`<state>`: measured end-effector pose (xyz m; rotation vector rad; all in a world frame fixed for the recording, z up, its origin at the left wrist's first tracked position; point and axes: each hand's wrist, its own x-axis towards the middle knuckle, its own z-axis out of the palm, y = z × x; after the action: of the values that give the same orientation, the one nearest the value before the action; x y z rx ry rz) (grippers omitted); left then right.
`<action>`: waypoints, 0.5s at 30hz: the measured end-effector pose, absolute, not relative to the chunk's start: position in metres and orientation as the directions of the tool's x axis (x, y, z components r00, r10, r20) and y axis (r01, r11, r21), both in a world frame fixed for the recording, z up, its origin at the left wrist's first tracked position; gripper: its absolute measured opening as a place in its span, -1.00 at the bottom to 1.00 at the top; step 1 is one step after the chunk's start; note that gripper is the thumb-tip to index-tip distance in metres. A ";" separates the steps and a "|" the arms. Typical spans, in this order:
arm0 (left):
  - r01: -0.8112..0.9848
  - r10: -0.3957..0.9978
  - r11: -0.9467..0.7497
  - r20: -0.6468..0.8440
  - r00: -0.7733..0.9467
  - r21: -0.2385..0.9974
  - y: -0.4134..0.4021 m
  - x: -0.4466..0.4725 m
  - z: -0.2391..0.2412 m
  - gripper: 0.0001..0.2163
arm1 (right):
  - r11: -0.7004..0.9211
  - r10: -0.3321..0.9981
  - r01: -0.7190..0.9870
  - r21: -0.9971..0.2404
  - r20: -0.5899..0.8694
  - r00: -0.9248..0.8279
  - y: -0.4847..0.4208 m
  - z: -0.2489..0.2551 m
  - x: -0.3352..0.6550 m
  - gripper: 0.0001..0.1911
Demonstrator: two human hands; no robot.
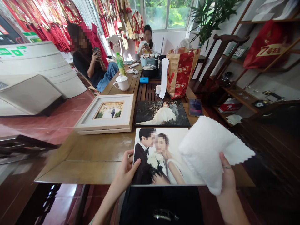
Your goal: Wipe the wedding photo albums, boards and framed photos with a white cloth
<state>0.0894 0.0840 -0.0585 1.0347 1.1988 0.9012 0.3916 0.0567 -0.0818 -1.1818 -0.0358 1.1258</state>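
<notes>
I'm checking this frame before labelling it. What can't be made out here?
Head view:
- Photo print: right part hidden by the white cloth.
- Right hand: fingers behind the cloth.
- Left hand: fingers under the print's edge.
- Dark object below the print: cut off by the bottom edge.

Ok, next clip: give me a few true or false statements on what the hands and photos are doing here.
1. The left hand grips the left edge of the wedding photo print. True.
2. The right hand holds a red sponge. False: it holds a white cloth.
3. The cloth lies over the right part of the print. True.
4. The white picture frame stands upright on the floor. False: it lies flat on the wooden table.
5. A white lidded cup stands on the table beyond the frame. True.
6. The dark wedding photo sits inside the white frame. False: it lies beside it, to the right.
</notes>
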 end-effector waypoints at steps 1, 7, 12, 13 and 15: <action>0.039 0.955 0.262 -0.265 0.135 0.964 0.084 0.090 -0.058 -0.56 | -0.056 0.693 -0.672 -0.738 -0.513 0.506 0.057 -0.081 0.392 -0.53; 0.495 0.994 0.069 -0.101 0.038 0.866 0.086 0.089 -0.056 -0.65 | -0.059 0.633 -0.685 -0.726 -0.558 0.537 0.061 -0.073 0.387 -0.47; 0.690 0.996 -0.086 0.074 0.047 0.719 0.084 0.089 -0.061 -0.72 | -0.124 0.655 -0.692 -0.711 -0.583 0.481 0.060 -0.073 0.388 -0.39; 0.704 0.995 -0.099 0.093 0.046 0.703 0.084 0.089 -0.063 -0.72 | -0.131 0.658 -0.688 -0.714 -0.581 0.478 0.060 -0.074 0.389 -0.38; 0.724 0.991 -0.115 0.123 0.042 0.680 0.082 0.089 -0.066 -0.72 | -0.138 0.665 -0.683 -0.717 -0.578 0.473 0.059 -0.074 0.390 -0.37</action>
<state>0.0891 0.0820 -0.0656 1.8908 1.7248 0.8156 0.3899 0.0593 -0.0744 -1.2523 0.0184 1.1635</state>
